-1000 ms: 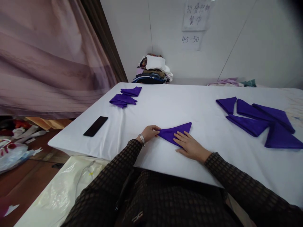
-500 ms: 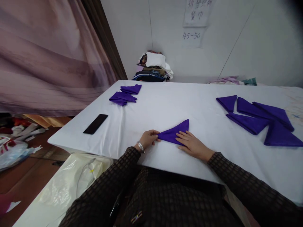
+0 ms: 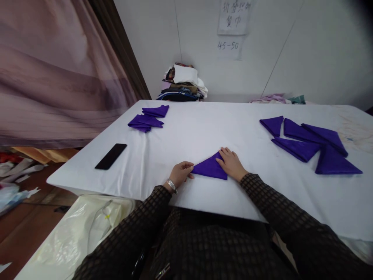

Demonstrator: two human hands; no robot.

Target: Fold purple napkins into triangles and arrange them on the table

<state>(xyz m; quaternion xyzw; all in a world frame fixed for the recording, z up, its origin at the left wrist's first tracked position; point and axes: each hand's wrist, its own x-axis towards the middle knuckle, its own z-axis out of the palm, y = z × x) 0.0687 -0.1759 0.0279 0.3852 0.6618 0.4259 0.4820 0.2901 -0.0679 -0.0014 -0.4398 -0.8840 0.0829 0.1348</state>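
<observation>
A purple cloth folded into a triangle point(image 3: 210, 168) lies flat on the white table point(image 3: 186, 136), near its front edge. My left hand point(image 3: 181, 172), with a silver bracelet at the wrist, pinches the cloth's left tip between thumb and fingers. On the cloth's upper right part rests my right hand point(image 3: 231, 163), palm down, its fingers laid over the edge and pointing up and left. The cloth's lower right corner shows below this hand.
Several folded purple cloths point(image 3: 301, 149) lie at the right. More purple cloths point(image 3: 145, 122) are at the back left, with a black phone point(image 3: 111, 156) nearer. Behind the table is a clothes pile point(image 3: 183, 83). A plastic-covered surface point(image 3: 84, 221) stands at the lower left.
My right hand has moved up from the cloth's lower right part to its upper right corner. My left hand still pinches the left tip. The view has shifted slightly.
</observation>
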